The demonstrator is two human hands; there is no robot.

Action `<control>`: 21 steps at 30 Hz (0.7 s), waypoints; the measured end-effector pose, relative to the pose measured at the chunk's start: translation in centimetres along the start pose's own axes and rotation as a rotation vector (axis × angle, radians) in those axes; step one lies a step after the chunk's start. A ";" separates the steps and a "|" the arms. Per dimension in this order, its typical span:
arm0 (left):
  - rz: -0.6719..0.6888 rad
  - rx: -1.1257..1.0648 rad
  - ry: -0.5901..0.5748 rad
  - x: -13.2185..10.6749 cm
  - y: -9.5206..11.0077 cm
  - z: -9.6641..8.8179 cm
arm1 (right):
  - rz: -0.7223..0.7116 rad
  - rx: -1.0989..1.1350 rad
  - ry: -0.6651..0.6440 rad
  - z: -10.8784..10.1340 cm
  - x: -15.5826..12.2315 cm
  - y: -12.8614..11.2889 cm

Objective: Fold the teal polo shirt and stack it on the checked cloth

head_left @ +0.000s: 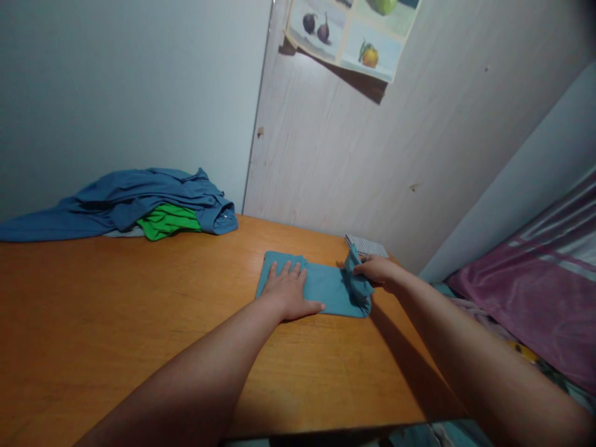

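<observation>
A teal cloth garment (330, 287), folded into a long flat strip, lies on the wooden table (153, 310). My left hand (287, 293) rests flat on its left part, fingers spread and thumb pointing right. At the other end, my right hand (376, 270) pinches the garment and holds that end lifted and bunched above the strip. My right fingertips are partly hidden by the cloth. What kind of garment it is, I cannot tell.
A heap of blue clothing (158, 192) with a bright green cloth (170, 221) lies at the back left against the wall. Behind my right hand is a folded striped cloth (367, 246). Pink bedding (535, 298) is on the right, past the table's edge.
</observation>
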State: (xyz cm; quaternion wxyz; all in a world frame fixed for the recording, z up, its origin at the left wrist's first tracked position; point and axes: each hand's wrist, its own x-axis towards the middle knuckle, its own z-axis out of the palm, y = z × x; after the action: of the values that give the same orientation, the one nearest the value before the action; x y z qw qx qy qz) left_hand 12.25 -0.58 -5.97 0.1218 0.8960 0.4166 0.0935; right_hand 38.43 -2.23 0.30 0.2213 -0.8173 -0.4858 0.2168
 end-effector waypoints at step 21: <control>0.001 0.000 0.011 0.0 0.1 0.2 | -0.044 -0.178 -0.185 6.1 -2.1 -5.3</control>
State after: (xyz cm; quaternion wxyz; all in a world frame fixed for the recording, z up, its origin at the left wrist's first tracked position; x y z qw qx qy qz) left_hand 12.40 -0.63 -6.18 0.1197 0.8958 0.4166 0.0985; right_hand 30.36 -0.90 -1.32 0.1069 -0.7993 -0.5393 0.2423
